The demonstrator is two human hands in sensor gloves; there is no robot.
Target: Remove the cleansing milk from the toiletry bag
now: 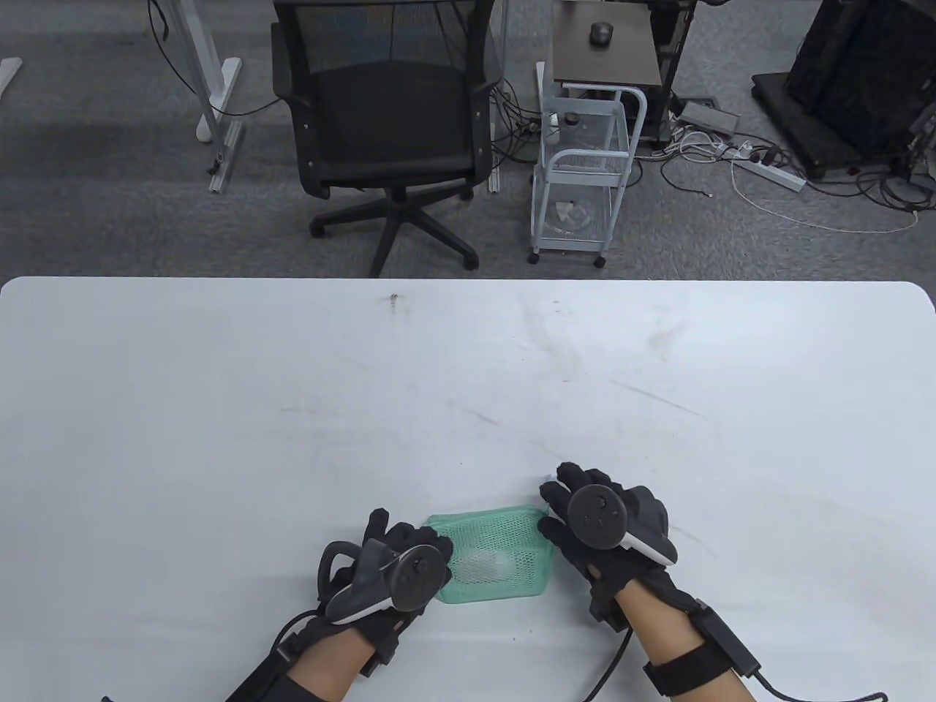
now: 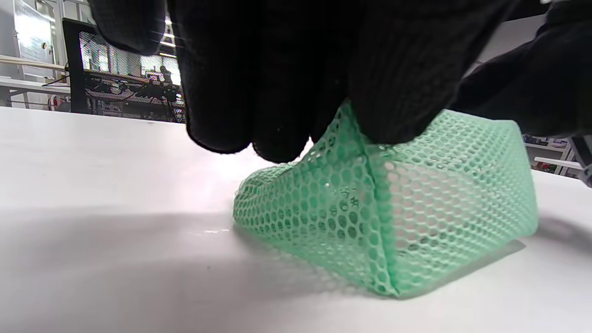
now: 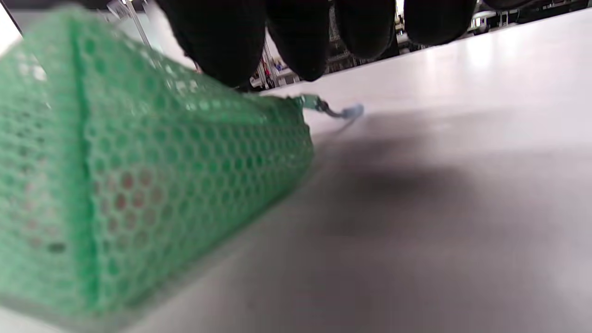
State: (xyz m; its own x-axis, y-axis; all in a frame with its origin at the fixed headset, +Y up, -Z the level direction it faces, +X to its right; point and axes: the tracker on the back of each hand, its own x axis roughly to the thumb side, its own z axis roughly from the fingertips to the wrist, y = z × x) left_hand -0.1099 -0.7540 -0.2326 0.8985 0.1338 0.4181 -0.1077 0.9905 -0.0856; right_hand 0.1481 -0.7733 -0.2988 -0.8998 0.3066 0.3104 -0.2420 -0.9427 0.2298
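A green mesh toiletry bag lies on the white table near the front edge, between my two hands. A pale item shows dimly through the mesh; what it is I cannot tell. My left hand pinches the mesh at the bag's left end; the left wrist view shows its fingers gripping the top fold of the bag. My right hand hovers at the bag's right end. Its fingers hang just above the bag and near the zipper pull, holding nothing.
The bag sits close to the table's front edge. Beyond the far edge stand a black office chair and a white wire cart, with cables on the floor at the back right.
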